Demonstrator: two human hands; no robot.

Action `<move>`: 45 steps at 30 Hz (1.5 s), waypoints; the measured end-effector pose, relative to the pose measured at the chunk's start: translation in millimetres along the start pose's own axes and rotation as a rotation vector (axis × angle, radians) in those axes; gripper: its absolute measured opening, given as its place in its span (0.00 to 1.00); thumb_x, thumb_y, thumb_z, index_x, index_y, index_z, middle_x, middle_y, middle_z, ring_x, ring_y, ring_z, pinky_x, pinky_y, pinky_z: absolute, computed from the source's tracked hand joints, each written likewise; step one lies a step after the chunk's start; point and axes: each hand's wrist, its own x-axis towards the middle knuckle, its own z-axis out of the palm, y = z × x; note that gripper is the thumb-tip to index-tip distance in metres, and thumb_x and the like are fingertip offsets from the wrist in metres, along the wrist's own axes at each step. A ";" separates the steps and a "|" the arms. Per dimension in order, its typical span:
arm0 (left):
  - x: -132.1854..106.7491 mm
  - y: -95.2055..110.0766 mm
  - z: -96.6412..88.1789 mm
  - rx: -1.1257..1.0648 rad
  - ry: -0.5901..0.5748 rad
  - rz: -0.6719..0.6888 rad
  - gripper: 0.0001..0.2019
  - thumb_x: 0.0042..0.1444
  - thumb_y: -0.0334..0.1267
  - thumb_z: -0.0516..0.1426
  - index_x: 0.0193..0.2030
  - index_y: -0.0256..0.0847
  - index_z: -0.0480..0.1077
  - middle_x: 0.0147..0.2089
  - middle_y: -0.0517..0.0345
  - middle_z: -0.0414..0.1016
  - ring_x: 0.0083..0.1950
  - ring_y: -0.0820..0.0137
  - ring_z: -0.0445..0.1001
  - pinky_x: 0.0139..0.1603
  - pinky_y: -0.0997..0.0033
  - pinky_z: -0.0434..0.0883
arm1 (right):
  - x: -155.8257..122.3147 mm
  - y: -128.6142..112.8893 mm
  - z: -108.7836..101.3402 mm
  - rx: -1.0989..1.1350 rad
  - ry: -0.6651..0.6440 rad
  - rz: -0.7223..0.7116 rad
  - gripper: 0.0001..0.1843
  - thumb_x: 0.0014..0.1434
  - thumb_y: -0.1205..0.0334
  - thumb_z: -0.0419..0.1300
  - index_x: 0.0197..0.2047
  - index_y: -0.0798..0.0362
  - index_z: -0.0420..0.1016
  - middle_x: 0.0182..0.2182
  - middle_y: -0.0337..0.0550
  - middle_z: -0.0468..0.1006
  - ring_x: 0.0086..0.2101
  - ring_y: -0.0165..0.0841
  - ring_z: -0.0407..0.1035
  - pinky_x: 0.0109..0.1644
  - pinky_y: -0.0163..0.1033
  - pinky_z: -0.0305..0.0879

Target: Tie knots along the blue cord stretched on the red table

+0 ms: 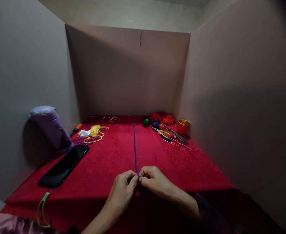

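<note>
A thin blue cord [136, 146] runs straight from the far part of the red cloth down to the near edge of the table. My left hand [123, 185] pinches its near end between thumb and forefinger. From the other side my right hand [155, 180] pinches at the same spot, its fingertips almost touching those of the left. The fingers hide the very end of the cord. At its far end the cord meets a small point on the cloth; how it is fixed there is too small to tell.
On the left are a black phone [64, 165] with a green strap [43, 208], a purple container [54, 130], an orange-handled tool [78, 127] and yellow yarn [96, 130]. On the right lie red-handled scissors [175, 145], pliers [155, 129], red yarn [168, 119] and a red cup [182, 127]. Panels enclose the table.
</note>
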 end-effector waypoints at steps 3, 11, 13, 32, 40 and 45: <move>1.7 4.6 -4.0 0.079 -0.021 -0.014 0.12 0.52 0.37 0.49 0.26 0.36 0.71 0.24 0.57 0.72 0.27 0.72 0.68 0.29 0.76 0.60 | -5.1 -3.4 -1.9 -0.179 0.051 -0.105 0.04 0.50 0.69 0.52 0.25 0.55 0.65 0.23 0.34 0.67 0.25 0.24 0.57 0.25 0.29 0.47; 1.8 2.7 -0.6 0.168 0.023 0.007 0.11 0.50 0.36 0.49 0.23 0.37 0.68 0.22 0.58 0.70 0.25 0.72 0.65 0.28 0.75 0.58 | -25.7 -8.1 3.7 -0.560 0.162 -0.144 0.07 0.59 0.68 0.49 0.31 0.54 0.66 0.25 0.41 0.74 0.25 0.28 0.64 0.27 0.35 0.45; 1.7 1.9 1.8 0.130 0.040 -0.008 0.11 0.50 0.36 0.49 0.22 0.37 0.68 0.21 0.59 0.68 0.25 0.73 0.64 0.27 0.75 0.58 | -33.4 -8.6 7.2 -0.652 0.198 -0.121 0.08 0.60 0.67 0.48 0.32 0.54 0.67 0.25 0.42 0.75 0.24 0.30 0.66 0.27 0.37 0.43; 0.1 0.9 5.4 0.025 -0.002 -0.001 0.11 0.51 0.36 0.49 0.25 0.36 0.70 0.23 0.59 0.69 0.27 0.73 0.65 0.28 0.76 0.59 | -40.3 -9.7 22.3 -0.001 0.311 -0.052 0.09 0.57 0.65 0.49 0.27 0.53 0.63 0.30 0.43 0.72 0.31 0.30 0.67 0.35 0.34 0.60; -3.0 -1.2 6.1 0.225 0.006 0.133 0.12 0.54 0.33 0.48 0.27 0.37 0.72 0.26 0.57 0.72 0.28 0.73 0.67 0.30 0.75 0.59 | -34.7 -5.2 17.0 0.697 -0.012 0.280 0.13 0.55 0.51 0.50 0.33 0.53 0.59 0.18 0.36 0.72 0.09 0.22 0.55 0.13 0.27 0.45; -4.0 -3.0 4.1 0.329 -0.035 0.167 0.12 0.54 0.31 0.47 0.28 0.37 0.71 0.26 0.56 0.71 0.28 0.73 0.66 0.30 0.75 0.59 | -34.0 -5.5 13.3 0.846 -0.022 0.192 0.11 0.51 0.55 0.56 0.30 0.55 0.61 0.25 0.41 0.72 0.26 0.33 0.73 0.25 0.34 0.66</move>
